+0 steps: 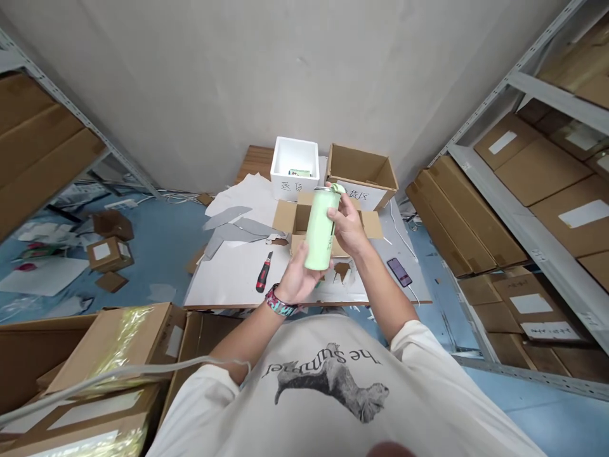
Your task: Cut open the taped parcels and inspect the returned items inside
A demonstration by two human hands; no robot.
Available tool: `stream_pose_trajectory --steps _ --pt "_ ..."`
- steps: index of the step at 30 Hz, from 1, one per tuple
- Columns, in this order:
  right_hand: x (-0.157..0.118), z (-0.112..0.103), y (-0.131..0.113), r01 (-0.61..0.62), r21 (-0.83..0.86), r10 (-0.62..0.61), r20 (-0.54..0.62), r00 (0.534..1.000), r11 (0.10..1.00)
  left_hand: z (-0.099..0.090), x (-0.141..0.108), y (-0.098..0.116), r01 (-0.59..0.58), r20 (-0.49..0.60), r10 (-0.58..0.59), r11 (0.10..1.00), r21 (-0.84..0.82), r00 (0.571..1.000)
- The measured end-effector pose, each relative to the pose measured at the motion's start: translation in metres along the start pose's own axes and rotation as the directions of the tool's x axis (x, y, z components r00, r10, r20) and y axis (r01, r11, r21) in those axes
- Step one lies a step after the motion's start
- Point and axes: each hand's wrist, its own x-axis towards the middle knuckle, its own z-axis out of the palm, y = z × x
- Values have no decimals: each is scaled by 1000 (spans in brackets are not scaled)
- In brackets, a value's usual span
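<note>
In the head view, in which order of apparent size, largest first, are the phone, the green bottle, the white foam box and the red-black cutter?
1. White foam box
2. Green bottle
3. Phone and red-black cutter: too alike in area to rank.

Extending left forearm [250, 330] from near left, right forearm [387, 289] from near right, angling both inward toward the far side. Holding left hand [295, 279] nearer and to the left, with palm turned up and left thumb [301, 252] raised. Holding right hand [351, 228] farther out, to the right, with right thumb [337, 217] laid leftward, fingers [349, 203] bent. Gripping with both, close together.
</note>
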Motion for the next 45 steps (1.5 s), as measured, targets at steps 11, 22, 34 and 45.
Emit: stream_pose_trajectory --steps 11,22,34,45 --pt "-31 18 -10 45 166 -60 85 995 985 1 -29 -7 -151 -56 152 988 35 987" --pt "-42 31 -5 29 218 -36 31 999 976 -6 -43 4 -27 -11 27 999 24 1000" --pt "-53 34 7 30 198 -13 -88 996 980 -6 -52 0 -16 1 16 1000 26 1000" --pt "-72 40 4 20 224 2 -95 995 974 -9 -66 1 -51 -18 52 997 54 999"
